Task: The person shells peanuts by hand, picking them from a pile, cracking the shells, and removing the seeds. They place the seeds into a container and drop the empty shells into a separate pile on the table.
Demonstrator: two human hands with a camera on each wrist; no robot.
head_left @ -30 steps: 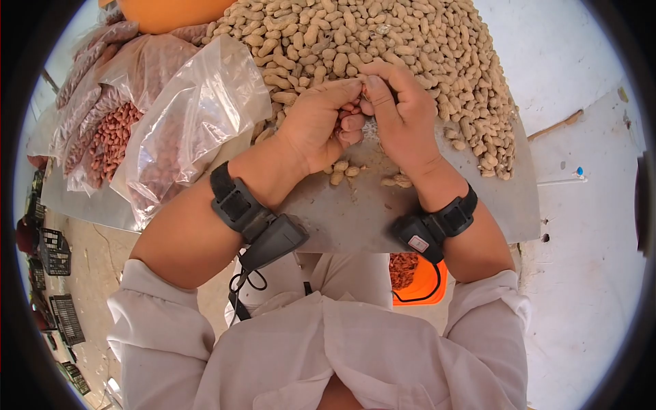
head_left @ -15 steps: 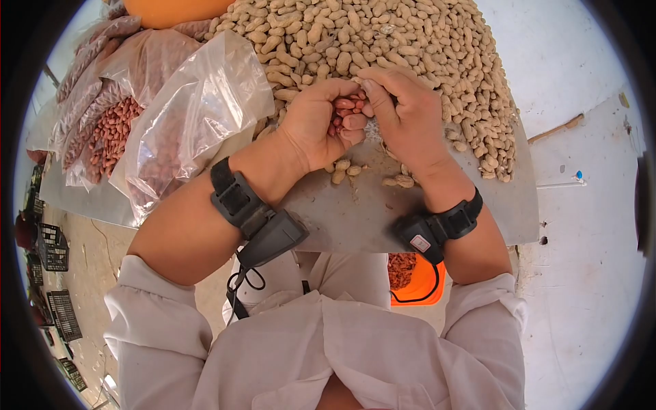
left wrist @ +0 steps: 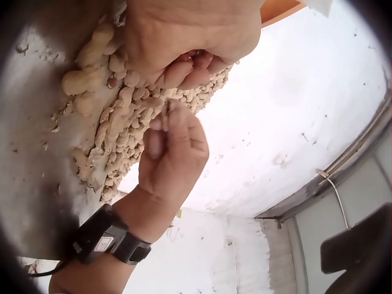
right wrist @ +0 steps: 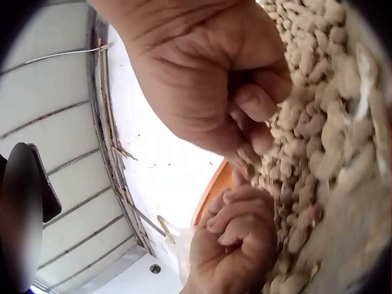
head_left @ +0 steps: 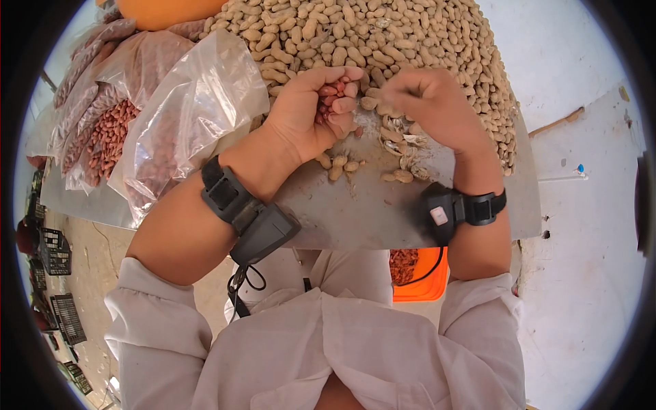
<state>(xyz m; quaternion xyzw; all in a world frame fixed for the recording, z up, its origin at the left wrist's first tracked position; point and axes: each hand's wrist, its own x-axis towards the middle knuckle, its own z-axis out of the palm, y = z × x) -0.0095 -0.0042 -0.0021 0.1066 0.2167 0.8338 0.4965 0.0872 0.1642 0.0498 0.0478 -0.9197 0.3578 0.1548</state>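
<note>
My left hand [head_left: 305, 116] is cupped palm-up over the table, fingers curled around several red peanut kernels [head_left: 329, 96]. To its right, my right hand [head_left: 441, 109] is blurred in the head view, held over a scatter of broken peanut shells [head_left: 404, 145]. Its thumb and fingertips pinch a small tan piece of peanut shell [right wrist: 247, 156], seen in the right wrist view. Beyond both hands rises a large heap of unshelled peanuts [head_left: 410, 41]. A few whole peanuts [head_left: 336, 167] lie just below the left hand.
Clear plastic bags [head_left: 198, 113] of red kernels [head_left: 113, 140] stand on the left of the metal table [head_left: 335, 219]. An orange container [head_left: 171, 10] sits behind them. Under the table edge is an orange basin [head_left: 437, 280]. Black crates [head_left: 56, 251] stand on the floor at left.
The hands were together at the fingertips; now the right hand has moved away to the right, uncovering the broken shells. The left hand has shifted slightly left, still holding the kernels.
</note>
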